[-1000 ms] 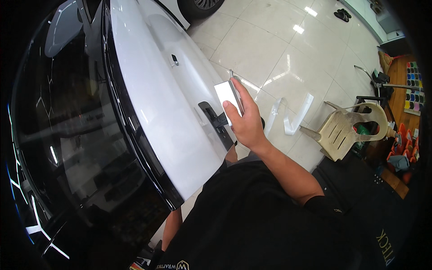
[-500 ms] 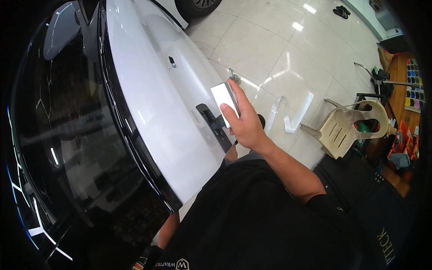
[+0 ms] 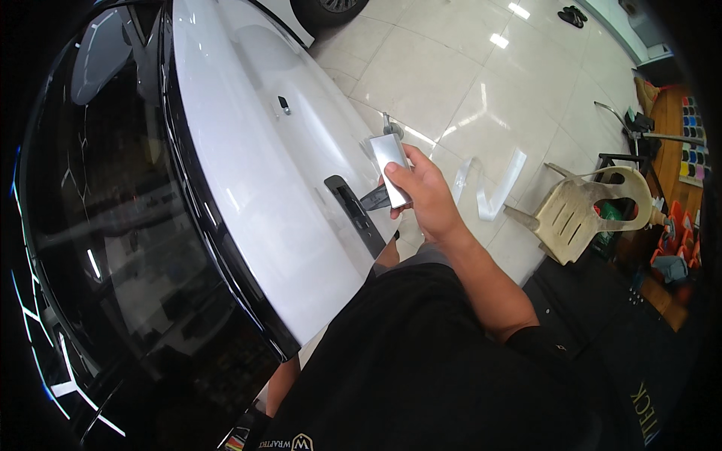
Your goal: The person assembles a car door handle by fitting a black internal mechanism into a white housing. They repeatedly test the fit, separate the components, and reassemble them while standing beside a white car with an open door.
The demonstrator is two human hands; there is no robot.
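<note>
My right hand (image 3: 429, 188) is closed around a silver rectangular block-like device (image 3: 390, 167), its thumb lying across the broad face. A dark tapered piece (image 3: 378, 198) sticks out from beside the device, toward a black recessed trim piece (image 3: 353, 210) on the white car panel (image 3: 256, 188). Whether its tip touches the trim I cannot tell. Farther up the panel is a small black-and-chrome fitting (image 3: 283, 105). What appears to be my left forearm (image 3: 283, 385) shows at the lower left, with the hand itself hidden.
Dark glass (image 3: 113, 225) fills the left side. On the tiled floor (image 3: 421, 68) lies a loose shiny strip (image 3: 492, 192). To the right stands a beige plastic chair (image 3: 579, 214), with orange bins (image 3: 674, 233) behind it. A car wheel (image 3: 331, 11) and sandals (image 3: 572, 16) are farther off.
My right hand has shifted slightly right and turned the device, whose face now looks silver instead of bright white. More of the dark tapered piece shows.
</note>
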